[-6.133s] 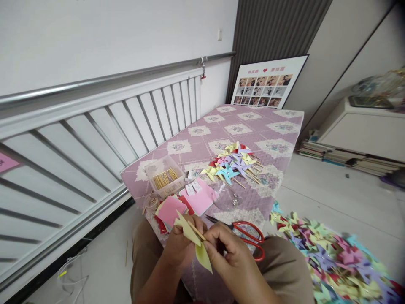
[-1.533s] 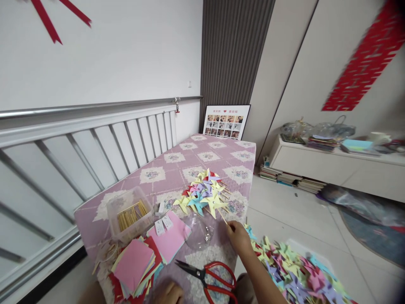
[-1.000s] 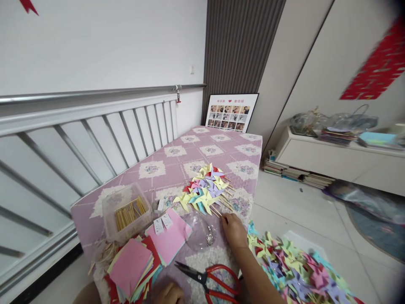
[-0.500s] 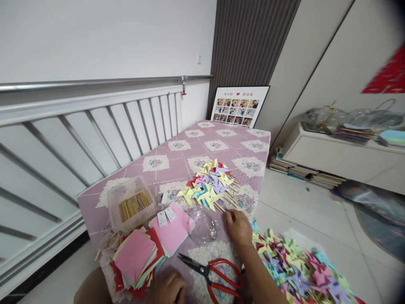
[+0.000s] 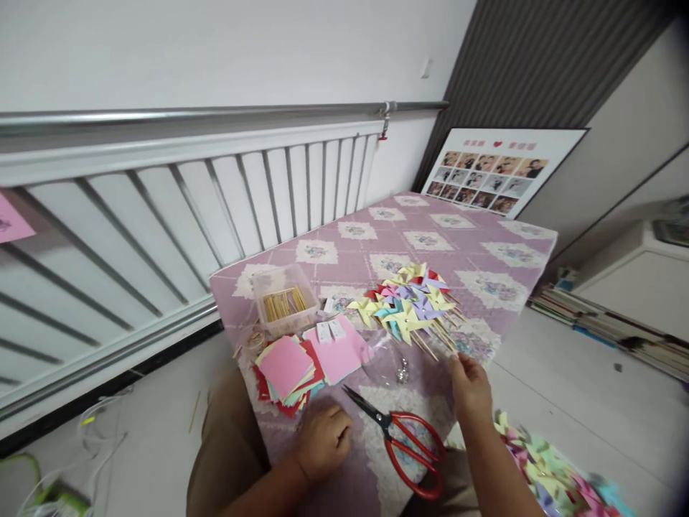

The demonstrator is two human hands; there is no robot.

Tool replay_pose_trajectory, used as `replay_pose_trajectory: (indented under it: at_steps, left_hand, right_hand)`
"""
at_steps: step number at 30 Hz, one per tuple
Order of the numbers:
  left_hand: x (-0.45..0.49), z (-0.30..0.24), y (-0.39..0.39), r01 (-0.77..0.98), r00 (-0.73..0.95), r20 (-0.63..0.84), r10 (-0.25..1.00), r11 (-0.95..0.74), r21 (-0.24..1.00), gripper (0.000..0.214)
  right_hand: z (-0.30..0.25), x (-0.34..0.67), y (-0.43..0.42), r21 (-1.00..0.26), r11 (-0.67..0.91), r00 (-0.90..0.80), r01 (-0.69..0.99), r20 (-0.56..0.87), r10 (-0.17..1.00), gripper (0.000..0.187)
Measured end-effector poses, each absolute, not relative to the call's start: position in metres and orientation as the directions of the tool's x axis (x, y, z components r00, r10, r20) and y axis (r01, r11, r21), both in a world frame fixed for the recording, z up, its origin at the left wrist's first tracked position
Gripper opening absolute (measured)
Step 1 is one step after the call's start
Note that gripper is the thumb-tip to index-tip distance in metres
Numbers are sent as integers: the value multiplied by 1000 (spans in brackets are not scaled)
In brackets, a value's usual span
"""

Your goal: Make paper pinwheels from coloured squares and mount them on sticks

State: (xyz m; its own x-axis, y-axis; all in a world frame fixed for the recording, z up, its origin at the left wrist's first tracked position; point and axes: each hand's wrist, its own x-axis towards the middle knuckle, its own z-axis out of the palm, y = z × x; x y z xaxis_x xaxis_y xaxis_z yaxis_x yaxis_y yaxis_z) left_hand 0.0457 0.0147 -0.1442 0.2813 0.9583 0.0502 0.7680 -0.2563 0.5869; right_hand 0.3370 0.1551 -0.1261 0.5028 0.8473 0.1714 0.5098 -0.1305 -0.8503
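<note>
My right hand (image 5: 471, 386) is closed, with its fingertips pinching the stick end of a pinwheel at the pile's near right side. The paper pinwheels (image 5: 406, 305), in yellow, purple, red, pink and blue, lie overlapping with sticks pointing right. My left hand (image 5: 326, 439) rests on the table in a loose fist, with nothing visible in it. Between my hands lie red-handled scissors (image 5: 385, 422), blades pointing away to the left. A stack of coloured paper squares (image 5: 288, 368) is just beyond my left hand. Small metal pieces (image 5: 402, 371) lie on clear plastic.
A clear plastic box (image 5: 312, 316) holds short sticks. Pink paper sheets (image 5: 338, 359) carry two small white cards (image 5: 330, 331). The floral tablecloth (image 5: 366, 251) runs along a white radiator (image 5: 226, 208). More pinwheels (image 5: 554, 463) are heaped low on the right. A photo board (image 5: 487, 172) leans behind.
The view has turned to the left, bringing more radiator and floor into sight. My right hand has shifted slightly right relative to the pinwheels. My left hand shows more fully, still closed.
</note>
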Motion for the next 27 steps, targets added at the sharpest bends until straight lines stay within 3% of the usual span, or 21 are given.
replay_pose_trajectory:
  at_steps: [4, 11, 14, 17, 21, 24, 27]
  left_hand:
    - [43, -143, 14, 766, 285, 80, 955, -277, 580, 16]
    - [37, -146, 14, 657, 242, 102, 965, -240, 715, 16]
    - [34, -147, 11, 501, 115, 63, 991, -113, 858, 17]
    - [23, -138, 7, 395, -28, 33, 999, -20, 919, 17]
    - [-14, -111, 13, 483, -129, 163, 978, -82, 872, 19]
    - [-49, -92, 29, 670, -181, 304, 935, -109, 734, 19]
    - [-70, -86, 47, 801, -148, 296, 944, -62, 596, 25]
  right_hand:
    - [-107, 290, 111, -868, -50, 453, 494, 208, 867, 52]
    - [-135, 190, 8, -790, 244, 64, 562, 335, 940, 40]
    - [-166, 181, -19, -645, 351, -142, 679, 355, 924, 43]
    - [-185, 185, -30, -394, 478, -387, 785, 290, 875, 47]
    - [-180, 181, -29, -207, 444, -433, 872, 97, 896, 51]
    - [-168, 168, -27, -155, 392, -401, 907, -30, 916, 55]
    - [-159, 158, -25, -131, 356, -371, 925, -110, 922, 60]
